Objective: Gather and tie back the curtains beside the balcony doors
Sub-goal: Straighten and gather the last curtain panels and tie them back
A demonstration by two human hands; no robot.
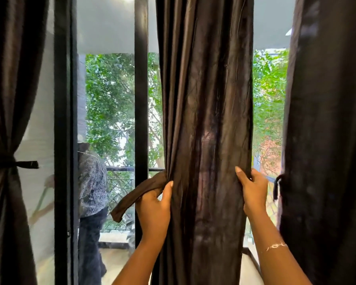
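**A:** Where do our hands sit on the dark brown crinkled fabric curtain [206, 120]?

**B:** It hangs in the middle, bunched into a column in front of the black metal door frame [141, 99]. Our left hand [154, 206] curls round its left edge, thumb pressed on the front folds.

**A:** And the dark brown fabric tie strip [138, 194]?

**B:** It comes out at that left edge and droops across our left knuckles, its end dangling free. Whether our fingers pinch it, we cannot tell.

**A:** Our right hand [253, 192]?

**B:** It grips the right edge at about the same height, with one digit straight against the cloth.

**A:** The neighbouring brown curtain on the left [8, 99]?

**B:** We see it cinched by a dark tie [12, 162].
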